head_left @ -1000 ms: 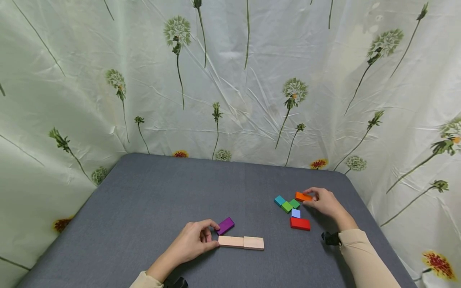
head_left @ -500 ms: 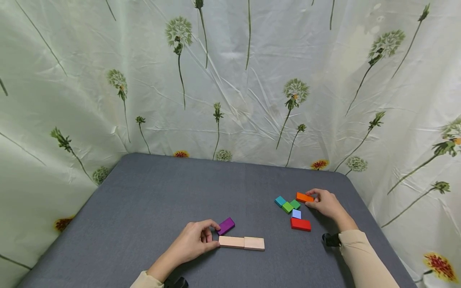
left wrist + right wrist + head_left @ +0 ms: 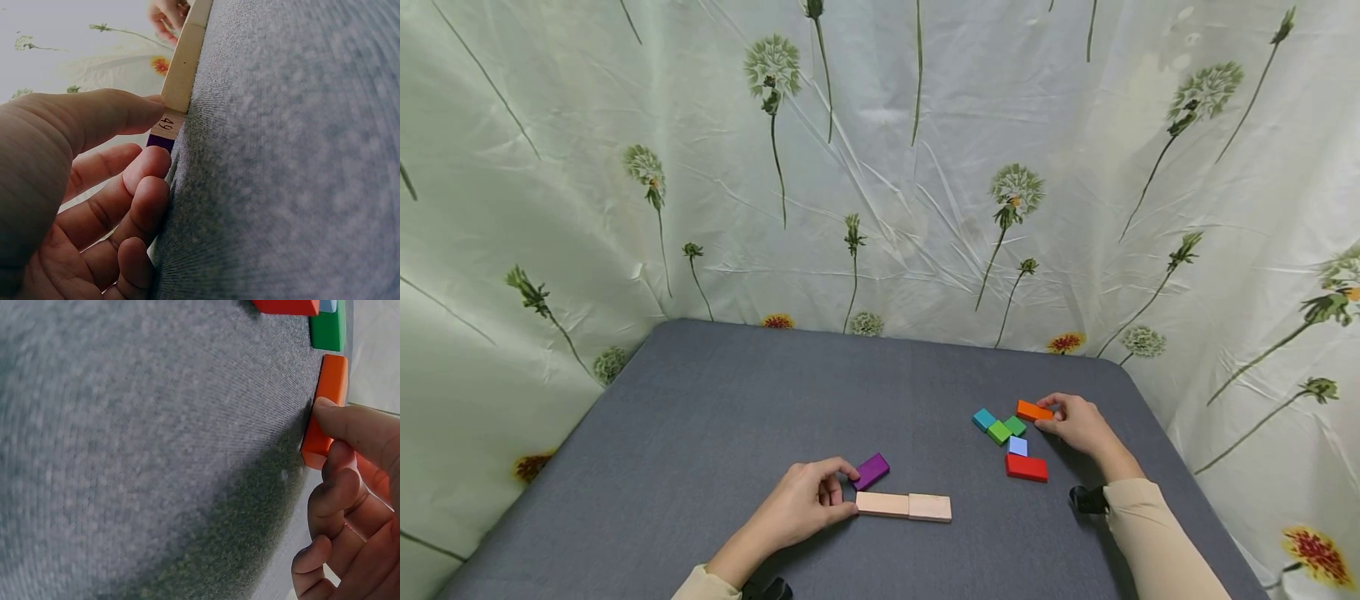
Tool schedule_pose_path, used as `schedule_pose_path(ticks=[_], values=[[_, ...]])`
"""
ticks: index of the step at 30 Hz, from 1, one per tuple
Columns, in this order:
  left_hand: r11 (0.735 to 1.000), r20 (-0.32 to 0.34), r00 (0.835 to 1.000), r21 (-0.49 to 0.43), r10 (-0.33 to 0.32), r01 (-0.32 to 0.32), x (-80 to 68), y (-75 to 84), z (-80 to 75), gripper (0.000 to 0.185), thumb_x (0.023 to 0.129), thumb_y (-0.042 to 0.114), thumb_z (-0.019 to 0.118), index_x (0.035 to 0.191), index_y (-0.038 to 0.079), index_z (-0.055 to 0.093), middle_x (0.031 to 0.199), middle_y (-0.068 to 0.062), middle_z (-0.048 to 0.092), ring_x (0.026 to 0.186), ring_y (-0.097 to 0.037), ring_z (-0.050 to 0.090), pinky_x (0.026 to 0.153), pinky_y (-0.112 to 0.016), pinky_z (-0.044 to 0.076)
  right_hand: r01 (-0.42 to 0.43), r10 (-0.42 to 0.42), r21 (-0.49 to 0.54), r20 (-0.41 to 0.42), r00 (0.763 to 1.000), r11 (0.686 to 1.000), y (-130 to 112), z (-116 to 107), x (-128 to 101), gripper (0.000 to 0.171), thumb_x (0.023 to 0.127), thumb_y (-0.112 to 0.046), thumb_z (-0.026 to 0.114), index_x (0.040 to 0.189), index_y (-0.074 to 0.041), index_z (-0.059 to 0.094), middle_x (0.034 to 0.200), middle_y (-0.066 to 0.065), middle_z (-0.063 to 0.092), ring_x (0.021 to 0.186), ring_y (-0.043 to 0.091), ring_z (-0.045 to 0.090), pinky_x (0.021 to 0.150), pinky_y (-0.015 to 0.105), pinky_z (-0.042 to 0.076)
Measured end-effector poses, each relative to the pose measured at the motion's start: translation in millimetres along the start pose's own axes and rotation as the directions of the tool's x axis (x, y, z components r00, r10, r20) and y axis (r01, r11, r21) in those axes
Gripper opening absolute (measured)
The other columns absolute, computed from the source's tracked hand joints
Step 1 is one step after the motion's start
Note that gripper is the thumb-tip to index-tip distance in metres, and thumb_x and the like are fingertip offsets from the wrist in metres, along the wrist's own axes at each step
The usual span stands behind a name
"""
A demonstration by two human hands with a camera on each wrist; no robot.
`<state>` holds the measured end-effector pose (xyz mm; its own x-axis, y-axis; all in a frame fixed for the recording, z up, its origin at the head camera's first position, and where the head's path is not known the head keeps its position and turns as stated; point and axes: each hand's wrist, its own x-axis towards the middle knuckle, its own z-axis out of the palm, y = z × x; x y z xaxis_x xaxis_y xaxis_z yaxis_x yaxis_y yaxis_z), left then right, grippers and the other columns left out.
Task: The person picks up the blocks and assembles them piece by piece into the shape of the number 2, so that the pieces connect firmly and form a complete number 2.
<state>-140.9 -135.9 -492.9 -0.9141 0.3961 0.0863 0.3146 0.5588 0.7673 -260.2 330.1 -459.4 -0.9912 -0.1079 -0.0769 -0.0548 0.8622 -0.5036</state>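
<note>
My left hand [image 3: 803, 500] rests at the left end of a plain wooden block [image 3: 883, 504], thumb on that block and index finger at the corner of a tilted purple block [image 3: 872, 472]. The left wrist view shows the number 49 on an end face beside the thumb [image 3: 134, 112]. A second plain block [image 3: 929, 507] abuts the first on the right. At the far right, my right hand [image 3: 1077, 427] pinches the right end of an orange block [image 3: 1030, 410] lying on the cloth. In the right wrist view, the thumb [image 3: 350, 425] presses its side.
Left of and below the orange block lie a teal block [image 3: 983, 419], a light green block [image 3: 998, 432], a dark green block [image 3: 1015, 425], a pale blue block [image 3: 1017, 446] and a red block [image 3: 1026, 467]. A grey cloth-covered table [image 3: 760, 400] meets a flowered curtain [image 3: 910, 208] behind.
The head view has shifted very slightly. Both hands and all the blocks keep their places.
</note>
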Motion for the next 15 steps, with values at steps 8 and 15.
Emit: schedule_pose_path(ticks=[8, 15], values=[[1.000, 0.001, 1.000, -0.001, -0.006, 0.006, -0.2, 1.0, -0.3, 0.029, 0.088, 0.020, 0.090, 0.112, 0.018, 0.074, 0.073, 0.014, 0.061, 0.060, 0.003, 0.051, 0.055, -0.020, 0.045, 0.004, -0.003, -0.047, 0.020, 1.000, 0.999, -8, 0, 8, 0.034, 0.096, -0.016, 0.079, 0.125, 0.001, 0.071, 0.078, 0.003, 0.052, 0.070, 0.019, 0.048, 0.065, 0.034, 0.035], [1.000, 0.012, 1.000, -0.014, -0.011, 0.011, 0.4, 1.6, 0.0, 0.029, 0.089, 0.021, 0.090, 0.113, 0.018, 0.074, 0.073, 0.013, 0.062, 0.059, 0.003, 0.052, 0.055, -0.020, 0.045, -0.009, 0.010, -0.052, 0.033, 0.999, 0.999, -12, -2, 13, 0.038, 0.097, -0.017, 0.078, 0.129, 0.001, 0.070, 0.079, 0.005, 0.052, 0.069, 0.019, 0.049, 0.064, 0.032, 0.037]])
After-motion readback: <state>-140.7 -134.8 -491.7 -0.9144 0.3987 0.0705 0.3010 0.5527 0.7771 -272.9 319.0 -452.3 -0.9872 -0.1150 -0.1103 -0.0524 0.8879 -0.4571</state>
